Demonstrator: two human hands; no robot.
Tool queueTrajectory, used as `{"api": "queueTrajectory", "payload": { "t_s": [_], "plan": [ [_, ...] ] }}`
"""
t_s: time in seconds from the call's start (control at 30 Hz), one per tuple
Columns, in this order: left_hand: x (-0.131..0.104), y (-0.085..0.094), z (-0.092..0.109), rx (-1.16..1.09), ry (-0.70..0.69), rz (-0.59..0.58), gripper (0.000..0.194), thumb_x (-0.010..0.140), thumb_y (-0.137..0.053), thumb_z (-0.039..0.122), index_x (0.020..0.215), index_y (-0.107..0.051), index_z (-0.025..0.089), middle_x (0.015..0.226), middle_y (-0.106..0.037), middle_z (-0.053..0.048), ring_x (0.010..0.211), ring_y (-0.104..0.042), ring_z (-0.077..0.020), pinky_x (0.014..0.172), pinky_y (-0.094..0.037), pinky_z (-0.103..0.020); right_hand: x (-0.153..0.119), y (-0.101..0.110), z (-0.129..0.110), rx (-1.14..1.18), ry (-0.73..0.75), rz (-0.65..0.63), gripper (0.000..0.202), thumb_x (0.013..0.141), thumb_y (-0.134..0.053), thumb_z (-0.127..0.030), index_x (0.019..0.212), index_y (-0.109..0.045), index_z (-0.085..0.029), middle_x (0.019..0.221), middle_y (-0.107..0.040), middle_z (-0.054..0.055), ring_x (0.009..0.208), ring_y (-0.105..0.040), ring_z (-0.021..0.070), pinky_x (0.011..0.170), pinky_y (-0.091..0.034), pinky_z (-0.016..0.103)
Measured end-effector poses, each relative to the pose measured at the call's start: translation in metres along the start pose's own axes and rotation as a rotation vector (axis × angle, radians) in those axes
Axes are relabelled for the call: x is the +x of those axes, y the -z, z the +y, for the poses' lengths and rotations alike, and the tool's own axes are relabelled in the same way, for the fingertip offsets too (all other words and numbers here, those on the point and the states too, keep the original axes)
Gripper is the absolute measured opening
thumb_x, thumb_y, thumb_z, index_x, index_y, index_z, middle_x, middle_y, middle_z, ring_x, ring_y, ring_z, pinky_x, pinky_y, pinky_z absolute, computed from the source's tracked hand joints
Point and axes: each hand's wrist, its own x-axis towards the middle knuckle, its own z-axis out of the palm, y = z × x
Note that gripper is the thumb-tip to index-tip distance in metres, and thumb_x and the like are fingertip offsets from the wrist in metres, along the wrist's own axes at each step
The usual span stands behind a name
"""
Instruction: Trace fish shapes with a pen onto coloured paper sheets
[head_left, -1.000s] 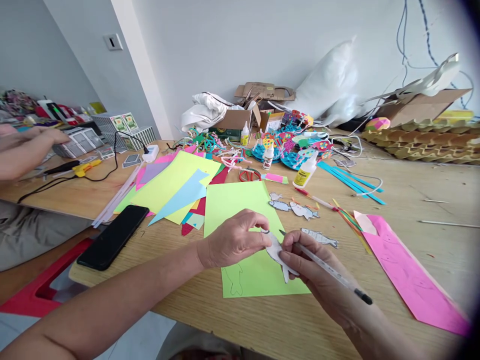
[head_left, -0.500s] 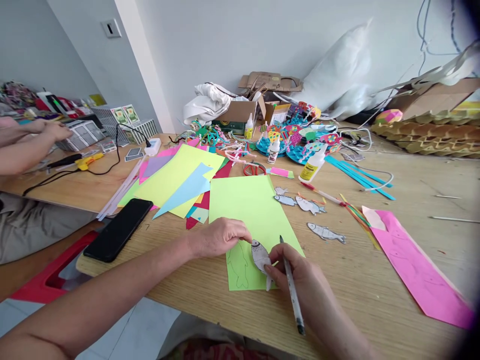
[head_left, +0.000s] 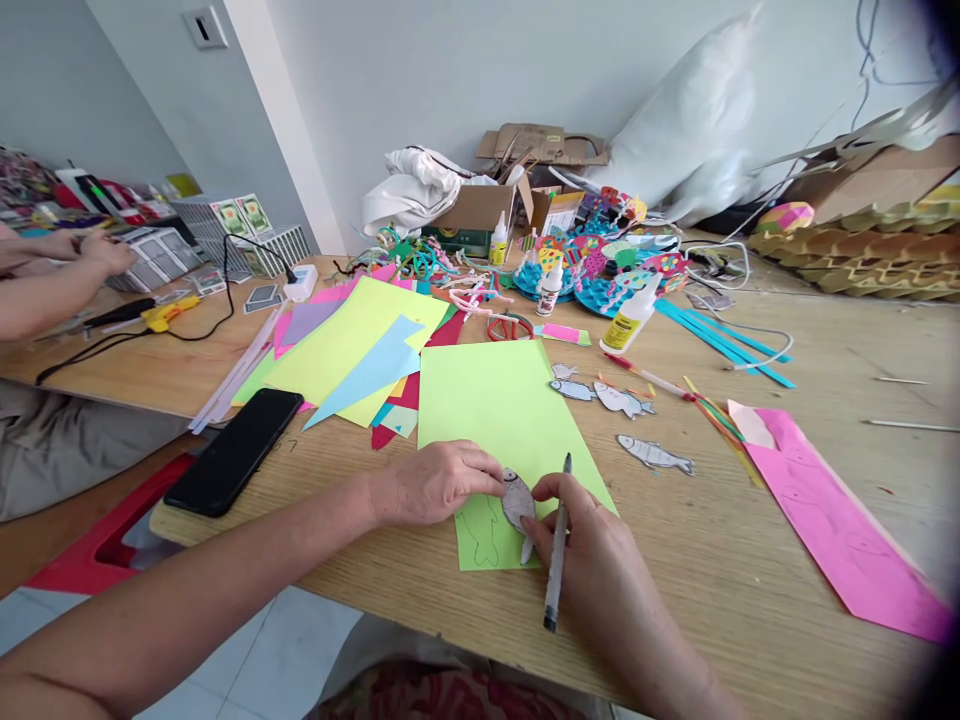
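Touching a fish cutout (head_left: 516,502): right hand (head_left: 592,540), holding a pen (head_left: 557,570); left hand (head_left: 431,483), finger grip unclear

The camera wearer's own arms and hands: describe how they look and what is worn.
The bare left arm and bare right arm show no sleeve, watch or bracelet. The left hand and right hand are ungloved, with no ring visible.

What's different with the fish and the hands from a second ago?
The paper fish, which was held up, has come down to the green sheet, beside the drawn outline. The left hand came down too, by its head. The pen swung to point more straight away from the person. The right hand still holds the pen; the pink paper stayed put.
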Motion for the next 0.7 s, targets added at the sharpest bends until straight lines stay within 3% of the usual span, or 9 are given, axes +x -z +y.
{"api": "queueTrajectory", "payload": {
  "t_s": [0.4, 0.7],
  "plan": [
    [-0.002, -0.006, -0.001, 0.027, -0.032, 0.004, 0.036, 0.085, -0.035, 0.003, 0.108, -0.062, 0.012, 0.113, -0.061, -0.007, 0.098, -0.051, -0.0187, 0.09, -0.043, -0.03, -0.004, -0.001, -0.002, -0.128, 0.088, -0.023, 0.016, 0.074, -0.05, -0.01, 0.087, -0.047, -0.019, 0.077, -0.063, 0.005, 0.054, -0.059, 0.0165, 0.053, -0.043, 0.027],
    [-0.001, -0.005, -0.001, 0.016, -0.025, -0.006, 0.039, 0.082, -0.036, -0.001, 0.106, -0.063, 0.012, 0.111, -0.062, -0.007, 0.099, -0.051, -0.0191, 0.09, -0.043, -0.03, -0.011, 0.011, 0.003, -0.187, 0.053, -0.25, 0.026, 0.072, -0.051, -0.005, 0.094, -0.05, -0.02, 0.081, -0.063, 0.003, 0.061, -0.062, 0.0159, 0.057, -0.046, 0.026]
  ]
}}
